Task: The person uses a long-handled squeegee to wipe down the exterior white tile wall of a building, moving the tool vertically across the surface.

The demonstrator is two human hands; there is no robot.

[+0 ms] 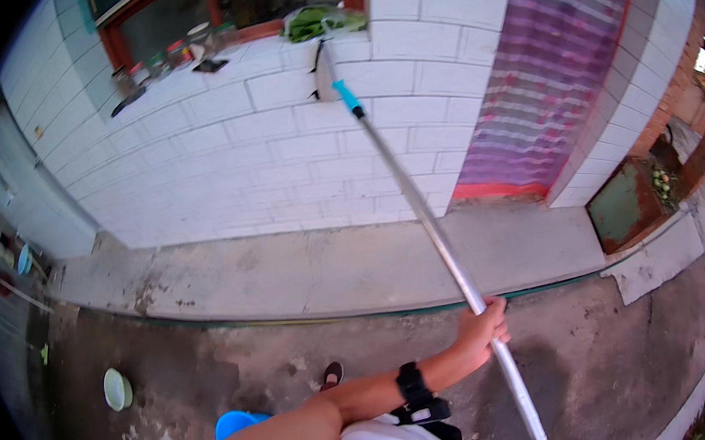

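My left hand [485, 329] is closed around a long silver metal pole [441, 240], with a black strap at the wrist. The pole runs up to a turquoise connector [347, 97] and a narrow flat head [325, 73] with dark edges, which lies at the white brick-patterned wall [270, 139], just below the window ledge. Whether the head touches the wall I cannot tell. Toward the bottom edge the pole's lower end leaves the picture. My right hand is out of view.
Green leafy vegetables in a plastic bag [319, 22] and jars [179, 53] line the window ledge. A purple striped curtain [544, 85] hangs in the doorway. Below me stand a blue bucket [238, 425] and a pale green basin [118, 390]. A raised concrete step [321, 268] borders the wall.
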